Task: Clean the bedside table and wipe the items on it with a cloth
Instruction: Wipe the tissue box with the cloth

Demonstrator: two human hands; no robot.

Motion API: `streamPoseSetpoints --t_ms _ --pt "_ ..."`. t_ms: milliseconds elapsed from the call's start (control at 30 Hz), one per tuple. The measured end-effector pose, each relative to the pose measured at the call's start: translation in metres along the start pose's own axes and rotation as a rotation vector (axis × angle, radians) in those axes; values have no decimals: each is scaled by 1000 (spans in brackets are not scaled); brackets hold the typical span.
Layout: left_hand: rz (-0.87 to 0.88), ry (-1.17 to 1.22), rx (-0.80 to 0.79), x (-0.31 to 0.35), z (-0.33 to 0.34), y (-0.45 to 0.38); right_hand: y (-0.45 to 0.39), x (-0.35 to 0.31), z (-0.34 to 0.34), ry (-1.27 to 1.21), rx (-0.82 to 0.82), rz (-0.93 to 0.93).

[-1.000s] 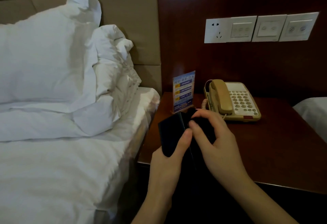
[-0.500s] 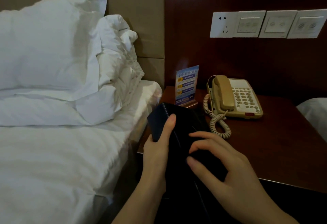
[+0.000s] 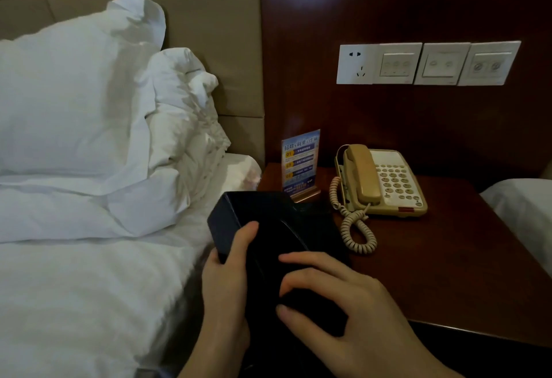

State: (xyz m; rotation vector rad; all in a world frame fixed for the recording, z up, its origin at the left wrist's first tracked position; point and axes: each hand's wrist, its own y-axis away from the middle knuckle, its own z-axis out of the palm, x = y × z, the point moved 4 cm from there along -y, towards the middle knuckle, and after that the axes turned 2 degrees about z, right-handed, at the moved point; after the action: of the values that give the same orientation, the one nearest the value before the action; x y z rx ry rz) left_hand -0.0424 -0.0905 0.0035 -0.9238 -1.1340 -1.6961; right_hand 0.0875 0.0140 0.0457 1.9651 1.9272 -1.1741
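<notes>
while the left hand grips a dark rectangular box at the near-left corner of the dark wooden bedside table, the right hand pinches a dark cloth against it.

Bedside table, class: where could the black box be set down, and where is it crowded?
The dark wooden bedside table is bare on its right half, between the beige corded telephone and the white bed edge, down to the front edge. The back left is crowded: the blue printed sign card, the phone, its coiled cord.
</notes>
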Motion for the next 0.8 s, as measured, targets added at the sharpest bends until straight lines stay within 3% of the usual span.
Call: streamPoseSetpoints --t_ms 133,300,467,633,800 --pt "86 79 79 8 -10 -6 3 7 -4 2 -16 -19" --pt "179 57 66 15 -7 1 3 31 0 137 198 58" --pt "143 -93 -132 2 11 15 -2 48 -8 75 439 193" --pt "3 -127 -383 -16 29 30 -10 63 -25 -71 577 296" --pt "10 -171 -465 -17 30 29 -14 55 -31 -178 474 232"
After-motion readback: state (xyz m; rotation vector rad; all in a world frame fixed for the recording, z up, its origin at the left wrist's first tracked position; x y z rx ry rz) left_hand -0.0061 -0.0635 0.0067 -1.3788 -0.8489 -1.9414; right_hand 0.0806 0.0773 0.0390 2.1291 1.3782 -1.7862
